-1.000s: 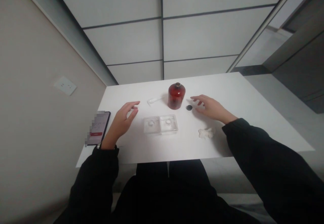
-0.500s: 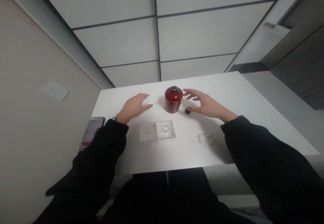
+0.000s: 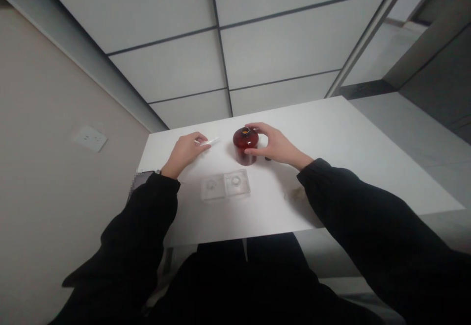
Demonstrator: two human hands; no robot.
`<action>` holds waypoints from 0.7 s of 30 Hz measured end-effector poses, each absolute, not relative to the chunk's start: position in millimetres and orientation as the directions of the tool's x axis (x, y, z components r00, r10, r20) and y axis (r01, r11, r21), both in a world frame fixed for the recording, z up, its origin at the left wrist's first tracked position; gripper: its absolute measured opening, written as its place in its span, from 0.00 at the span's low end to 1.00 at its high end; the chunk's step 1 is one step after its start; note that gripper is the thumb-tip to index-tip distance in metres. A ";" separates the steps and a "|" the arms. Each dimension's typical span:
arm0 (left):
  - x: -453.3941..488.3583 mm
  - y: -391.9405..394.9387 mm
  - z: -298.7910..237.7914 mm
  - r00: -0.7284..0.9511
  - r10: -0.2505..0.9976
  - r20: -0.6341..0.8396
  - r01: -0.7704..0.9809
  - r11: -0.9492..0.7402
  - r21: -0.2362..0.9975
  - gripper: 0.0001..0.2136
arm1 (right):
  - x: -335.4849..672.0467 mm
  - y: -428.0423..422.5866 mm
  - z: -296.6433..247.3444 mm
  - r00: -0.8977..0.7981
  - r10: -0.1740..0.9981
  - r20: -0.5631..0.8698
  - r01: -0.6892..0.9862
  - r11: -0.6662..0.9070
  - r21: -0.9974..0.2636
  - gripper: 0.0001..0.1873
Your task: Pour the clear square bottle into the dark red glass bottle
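The left hand (image 3: 184,152) pinches a slender clear tool (image 3: 213,141) as the right hand (image 3: 275,144) curls around a dark-red bottle (image 3: 242,144).

Interior, apparently domestic — pale panelling (image 3: 279,48) with dark trim (image 3: 222,55), one beige wall (image 3: 44,119) with socket plate (image 3: 91,138), one plain white table (image 3: 316,134).
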State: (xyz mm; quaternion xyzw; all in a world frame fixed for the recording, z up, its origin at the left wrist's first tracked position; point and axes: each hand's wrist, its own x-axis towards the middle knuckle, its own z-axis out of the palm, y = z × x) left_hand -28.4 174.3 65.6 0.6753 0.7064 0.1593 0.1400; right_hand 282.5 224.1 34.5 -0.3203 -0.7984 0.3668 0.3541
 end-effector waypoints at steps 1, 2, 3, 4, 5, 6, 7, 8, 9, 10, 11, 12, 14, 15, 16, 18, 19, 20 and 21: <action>-29.5 169.1 72.0 -0.057 0.998 0.037 0.901 0.035 0.431 0.14 | 285.9 220.2 34.8 -0.544 0.771 0.331 0.260 0.530 -0.807 0.38; -30.2 164.1 78.3 -0.065 0.996 0.058 0.892 0.032 0.451 0.14 | 289.8 215.8 35.1 -0.543 0.771 0.332 0.267 0.533 -0.803 0.37; -30.2 159.3 84.3 -0.071 0.994 0.078 0.880 0.025 0.474 0.14 | 293.8 211.3 35.2 -0.540 0.774 0.331 0.273 0.533 -0.801 0.37; -29.5 154.9 89.9 -0.075 0.993 0.094 0.866 0.018 0.500 0.14 | 297.9 206.7 35.1 -0.535 0.778 0.330 0.277 0.530 -0.801 0.37; -27.7 150.7 95.5 -0.078 0.991 0.106 0.850 0.011 0.527 0.15 | 301.7 202.1 35.1 -0.529 0.782 0.329 0.280 0.527 -0.802 0.37; -24.8 146.7 101.1 -0.077 0.991 0.113 0.834 0.002 0.552 0.15 | 305.2 197.6 35.0 -0.523 0.786 0.330 0.282 0.525 -0.803 0.36; -20.7 142.5 107.0 -0.067 0.991 0.119 0.822 -0.013 0.569 0.15 | 308.4 193.1 35.0 -0.519 0.788 0.331 0.283 0.524 -0.804 0.35; -15.4 138.1 113.5 -0.044 0.990 0.131 0.818 -0.039 0.574 0.15 | 311.2 188.7 35.1 -0.518 0.789 0.332 0.282 0.523 -0.804 0.34; -9.2 133.4 120.7 -0.011 0.989 0.150 0.819 -0.077 0.569 0.15 | 313.7 184.2 35.1 -0.518 0.788 0.333 0.281 0.525 -0.803 0.34; -2.1 128.4 128.5 0.041 0.982 0.186 0.824 -0.139 0.550 0.14 | 316.0 179.7 35.1 -0.520 0.785 0.336 0.279 0.528 -0.802 0.33; 5.4 123.2 136.9 0.101 0.968 0.230 0.826 -0.210 0.522 0.13 | 318.0 175.3 35.0 -0.523 0.782 0.338 0.276 0.531 -0.801 0.33; 13.0 118.1 145.6 0.161 0.948 0.275 0.823 -0.282 0.492 0.12 | 319.8 171.0 34.8 -0.525 0.780 0.341 0.274 0.534 -0.800 0.34; 28.1 109.5 162.4 0.256 0.891 0.374 0.804 -0.411 0.429 0.13 | 322.8 163.3 33.9 -0.521 0.779 0.349 0.269 0.538 -0.799 0.34; 35.3 106.4 169.8 0.284 0.865 0.413 0.794 -0.454 0.404 0.13 | 323.9 160.0 33.4 -0.517 0.780 0.352 0.268 0.538 -0.799 0.34; 42.2 104.5 176.1 0.315 0.840 0.442 0.782 -0.494 0.380 0.13 | 324.8 157.3 33.0 -0.515 0.781 0.353 0.267 0.538 -0.800 0.34; 54.8 104.1 184.5 0.397 0.785 0.475 0.754 -0.574 0.319 0.11 | 325.5 153.2 32.3 -0.514 0.781 0.354 0.261 0.536 -0.803 0.35; 60.4 105.2 186.6 0.442 0.759 0.478 0.738 -0.610 0.288 0.10 | 325.5 151.8 32.2 -0.514 0.780 0.357 0.255 0.536 -0.805 0.35; 65.6 107.1 187.2 0.483 0.737 0.472 0.723 -0.640 0.260 0.09 | 325.3 150.6 32.2 -0.513 0.779 0.360 0.247 0.536 -0.807 0.35; 70.3 109.3 186.8 0.518 0.721 0.459 0.710 -0.662 0.239 0.08 | 325.0 149.6 32.4 -0.510 0.780 0.364 0.240 0.535 -0.810 0.35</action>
